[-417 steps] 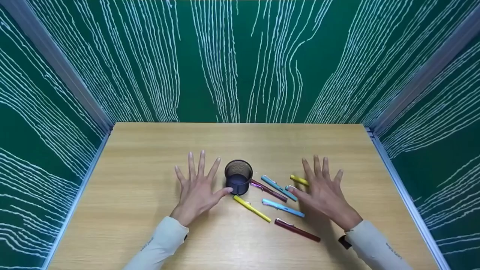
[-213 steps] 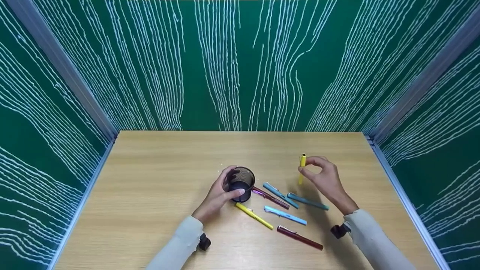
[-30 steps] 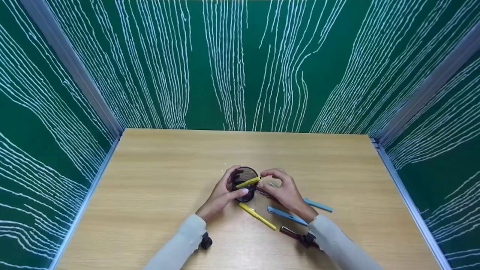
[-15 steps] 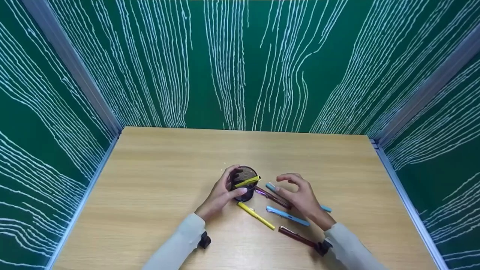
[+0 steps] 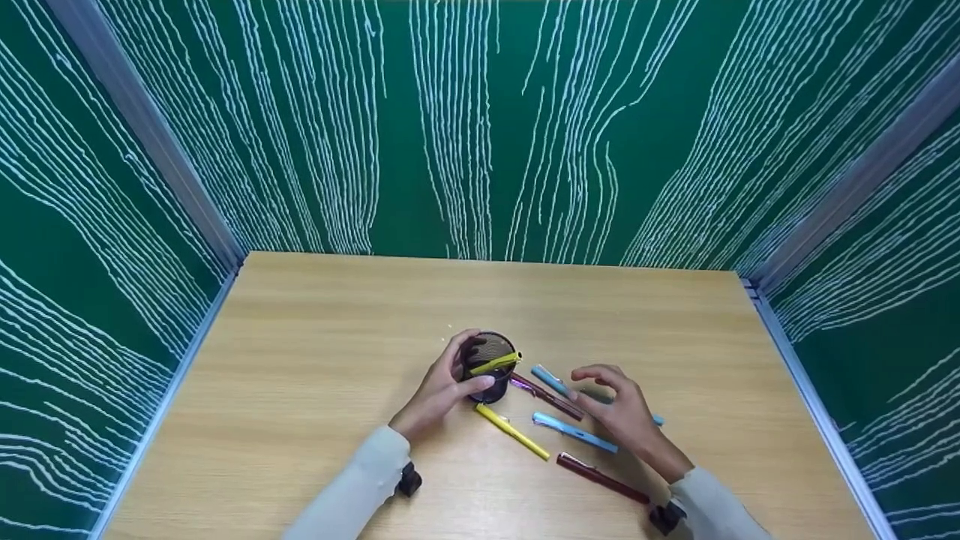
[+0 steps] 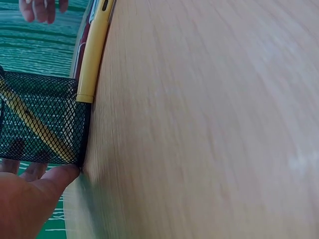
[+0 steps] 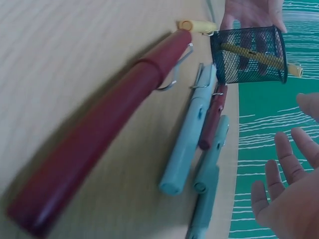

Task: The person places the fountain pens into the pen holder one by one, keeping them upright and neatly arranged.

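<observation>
Cylindrical black wire-mesh cup [image 5: 501, 388], lower centre of head view, gripped by left hand [image 5: 442, 391]; slim yellow plastic pen [image 5: 496, 364] leaned inside. Right hand [image 5: 619, 405], lower right, held above slim teal pens [image 5: 551, 380], fingers loosely parted.

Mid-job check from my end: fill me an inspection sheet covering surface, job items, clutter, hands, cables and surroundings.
Surface: wood-grain table.
Cup: black mesh cup upright, with one yellow pen leaning inside, its end past the rim.
Loose pens: second yellow pen, two dark red pens and three blue pens, lying on the table.
Clutter: tiny pale specks near the cup, too small to identify.
Left hand: holds the cup.
Right hand: above the blue pens, holding nothing.
Cables: nothing seen.
Surroundings: green walls with wavy white lines, metal posts at the corners.
</observation>
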Available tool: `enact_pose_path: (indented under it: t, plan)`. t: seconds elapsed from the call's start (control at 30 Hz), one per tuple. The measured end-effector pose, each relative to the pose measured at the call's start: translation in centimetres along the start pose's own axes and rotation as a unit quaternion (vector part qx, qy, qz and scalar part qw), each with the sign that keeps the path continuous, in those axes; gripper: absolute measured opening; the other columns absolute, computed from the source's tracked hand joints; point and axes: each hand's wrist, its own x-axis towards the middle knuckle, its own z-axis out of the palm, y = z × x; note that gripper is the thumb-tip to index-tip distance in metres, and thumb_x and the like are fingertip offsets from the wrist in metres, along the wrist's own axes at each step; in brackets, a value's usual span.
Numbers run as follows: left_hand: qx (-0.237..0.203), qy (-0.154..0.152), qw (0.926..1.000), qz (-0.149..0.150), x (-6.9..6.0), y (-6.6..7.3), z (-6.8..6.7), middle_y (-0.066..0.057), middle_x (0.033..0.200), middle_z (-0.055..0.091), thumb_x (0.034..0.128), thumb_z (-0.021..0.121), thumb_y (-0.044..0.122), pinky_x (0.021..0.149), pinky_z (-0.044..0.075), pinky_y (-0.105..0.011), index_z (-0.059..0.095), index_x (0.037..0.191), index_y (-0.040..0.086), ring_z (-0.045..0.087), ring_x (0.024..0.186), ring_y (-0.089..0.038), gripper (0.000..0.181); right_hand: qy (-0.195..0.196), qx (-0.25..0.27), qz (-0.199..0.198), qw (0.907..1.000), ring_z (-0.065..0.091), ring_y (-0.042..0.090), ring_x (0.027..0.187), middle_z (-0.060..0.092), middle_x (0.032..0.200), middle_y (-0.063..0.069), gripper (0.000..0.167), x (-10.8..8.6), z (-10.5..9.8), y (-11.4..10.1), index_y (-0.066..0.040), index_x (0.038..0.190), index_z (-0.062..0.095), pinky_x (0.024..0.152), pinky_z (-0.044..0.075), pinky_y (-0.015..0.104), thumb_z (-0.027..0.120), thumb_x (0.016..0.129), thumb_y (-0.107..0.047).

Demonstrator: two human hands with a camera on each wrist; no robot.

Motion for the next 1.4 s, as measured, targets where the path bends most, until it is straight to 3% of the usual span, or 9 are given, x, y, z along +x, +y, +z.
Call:
enact_pose_path:
  t: [0.13,0.27,0.43,0.73,0.93,1.27,1.4]
  plan:
    - [0.004,0.000,1.0000,-0.001,0.0,0.0,0.1,-0.017,0.167,0.049,0.0987,0.083,0.019,0.132,0.029,-0.055,0.036,0.170,0.016,0.045,0.156,-0.039,0.085,0.006,-0.007,0.015,0.9998,0.059,0.012,0.124,0.077,0.123,0.001,0.027,-0.5,-0.4,0.6,-0.009,0.121,0.080,0.113,0.044,0.041,0.087,0.095,-0.005]
    - [0.010,0.003,0.9999,-0.013,-0.1,0.0,0.2,-0.015,0.168,0.048,0.0976,0.084,0.021,0.132,0.028,-0.055,0.036,0.170,0.019,0.043,0.157,-0.038,0.087,0.002,-0.014,0.026,0.9996,0.056,0.020,0.128,0.074,0.126,0.004,0.030,-0.8,-0.8,1.3,-0.003,0.124,0.078,0.117,0.040,0.052,0.087,0.095,-0.008]
    - [-0.024,-0.006,0.9997,-0.008,-0.1,-0.2,0.4,-0.019,0.167,0.048,0.0988,0.083,0.016,0.132,0.030,-0.055,0.036,0.170,0.016,0.044,0.156,-0.042,0.085,-0.003,-0.018,0.043,0.9989,0.052,0.025,0.133,0.069,0.131,0.009,0.031,-0.9,-1.3,2.4,-0.003,0.125,0.077,0.121,0.036,0.060,0.086,0.097,-0.012]
    - [-0.026,0.000,0.9997,0.000,-0.4,-0.4,0.4,-0.023,0.167,0.047,0.0992,0.082,0.014,0.132,0.029,-0.056,0.035,0.170,0.014,0.044,0.155,-0.044,0.086,-0.009,-0.074,0.046,0.9961,0.054,0.021,0.126,0.071,0.125,0.002,0.031,-1.5,-2.2,3.4,-0.007,0.126,0.079,0.108,0.048,0.036,0.087,0.096,-0.010]
    - [-0.037,0.001,0.9993,-0.007,-0.6,-0.3,0.2,-0.023,0.167,0.047,0.0984,0.082,0.011,0.132,0.030,-0.055,0.035,0.171,0.013,0.045,0.154,-0.043,0.087,-0.003,-0.078,0.056,0.9953,0.055,0.022,0.122,0.070,0.125,0.004,0.030,-1.9,-2.9,4.1,-0.005,0.124,0.079,0.102,0.053,0.026,0.084,0.095,-0.002]
    - [-0.039,0.001,0.9992,-0.004,-0.1,-0.2,0.3,-0.019,0.165,0.051,0.0975,0.083,0.012,0.131,0.033,-0.054,0.037,0.170,0.016,0.049,0.152,-0.040,0.086,-0.012,-0.083,0.071,0.9939,0.055,0.024,0.118,0.068,0.126,0.007,0.030,-1.5,-3.9,5.2,-0.006,0.126,0.079,0.095,0.051,0.021,0.082,0.096,0.001]
    - [-0.055,-0.002,0.9985,0.002,0.0,-0.3,0.4,-0.022,0.165,0.050,0.0978,0.082,0.009,0.131,0.032,-0.054,0.036,0.169,0.012,0.048,0.153,-0.042,0.085,-0.011,-0.079,0.053,0.9954,0.055,0.021,0.117,0.071,0.123,0.005,0.028,-1.4,-4.2,5.8,-0.008,0.123,0.080,0.095,0.051,0.022,0.085,0.096,-0.003]
